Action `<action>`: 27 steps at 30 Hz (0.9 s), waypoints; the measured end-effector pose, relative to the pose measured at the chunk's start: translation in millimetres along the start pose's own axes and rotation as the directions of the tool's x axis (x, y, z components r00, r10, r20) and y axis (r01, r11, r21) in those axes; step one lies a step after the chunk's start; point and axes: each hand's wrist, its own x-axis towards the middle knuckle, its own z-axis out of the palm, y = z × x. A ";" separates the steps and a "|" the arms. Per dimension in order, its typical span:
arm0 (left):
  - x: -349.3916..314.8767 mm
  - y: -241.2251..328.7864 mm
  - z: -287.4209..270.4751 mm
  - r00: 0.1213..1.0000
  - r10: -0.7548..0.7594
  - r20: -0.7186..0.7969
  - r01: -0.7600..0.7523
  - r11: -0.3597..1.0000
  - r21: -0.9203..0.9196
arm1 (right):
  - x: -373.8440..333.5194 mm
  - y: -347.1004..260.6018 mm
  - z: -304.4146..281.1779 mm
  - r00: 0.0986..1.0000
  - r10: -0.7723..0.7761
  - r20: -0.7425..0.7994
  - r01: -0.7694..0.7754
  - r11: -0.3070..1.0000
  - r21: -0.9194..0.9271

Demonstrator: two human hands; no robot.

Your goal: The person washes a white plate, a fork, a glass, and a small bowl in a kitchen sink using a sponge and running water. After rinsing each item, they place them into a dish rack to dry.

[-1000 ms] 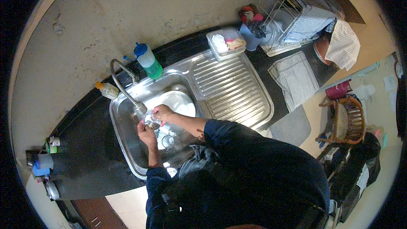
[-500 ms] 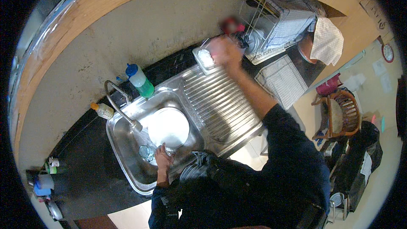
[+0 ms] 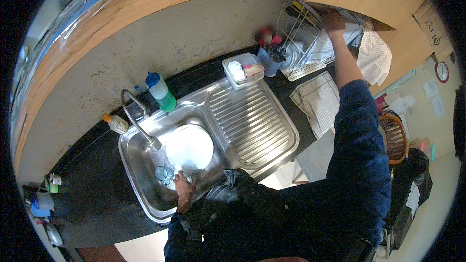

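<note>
Low in the sink basin, my left hand (image 3: 183, 187) has its fingers curled just below a large white plate (image 3: 190, 148). Something clear and glassy shows at the fingers, too small to make out. Beside them stands a clear drinking glass (image 3: 161, 172). My right arm stretches far to the upper right, where my right hand (image 3: 333, 21) is at the top of a white wire dish rack (image 3: 303, 12) with checked cloths over it. Shadow and the hand's own back hide its fingertips.
A curved tap (image 3: 141, 123) reaches over the basin. Behind it stand a green soap bottle (image 3: 162, 92) and an orange-capped bottle (image 3: 115, 123). A plastic tub (image 3: 250, 78) sits at the far end of the ribbed drainboard (image 3: 257, 121). A checked cloth (image 3: 318, 102) lies on the counter.
My right hand has left the plastic tub and moved right and up to the top of the dish rack. My left hand has shifted slightly down and left, staying by the plate.
</note>
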 end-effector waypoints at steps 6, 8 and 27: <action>15.5 -9.9 -18.6 0.989 0.140 -0.046 -0.142 0.989 -0.041 | -67.4 -77.9 -45.7 0.882 0.405 -0.240 -0.248 0.834 0.493; 27.5 -8.5 -19.8 0.995 0.094 0.024 -0.090 0.986 -0.141 | -111.9 -108.4 -26.0 0.867 0.257 -0.428 0.078 0.777 0.624; 83.2 -25.1 -46.0 0.868 -0.188 0.460 0.289 -0.561 -0.775 | -408.8 -529.4 -109.9 0.209 -0.764 0.610 -0.928 0.043 0.371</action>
